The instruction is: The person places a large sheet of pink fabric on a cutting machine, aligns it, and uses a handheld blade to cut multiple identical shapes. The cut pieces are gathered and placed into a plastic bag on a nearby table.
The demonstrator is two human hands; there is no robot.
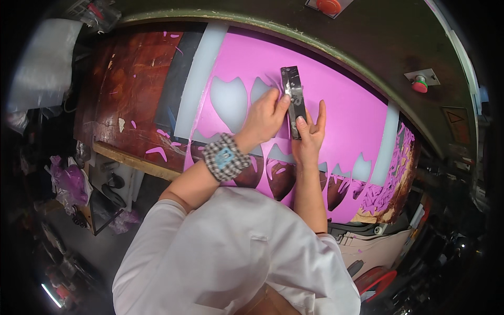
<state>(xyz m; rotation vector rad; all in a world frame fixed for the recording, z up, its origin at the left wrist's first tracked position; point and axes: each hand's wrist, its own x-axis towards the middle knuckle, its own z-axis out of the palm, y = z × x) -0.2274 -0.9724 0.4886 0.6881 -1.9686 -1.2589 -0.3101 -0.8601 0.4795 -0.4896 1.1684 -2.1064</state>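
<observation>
A pink sheet (336, 100) lies across a pale grey board, with curved, pointed shapes cut out of it. Over the sheet, my right hand (308, 137) grips a dark metal cutting die (294, 97), seen edge-on, its thumb on the near end and some fingers raised. My left hand (265, 116) is closed at the die's left side, thumb near its edge. Thin pink slivers (274, 81) show just beyond its fingertips, but what is pinched there is hidden. A checked cloth cuff (227, 157) wraps my left wrist.
A green machine beam (378, 47) spans the far side, bearing a red button (419, 84). Pink scraps heap up at the right (386, 189). Scuffed brown boards (131, 79) extend left, with a wooden strip (136, 161) along their near edge. Pink material (68, 181) sits below left.
</observation>
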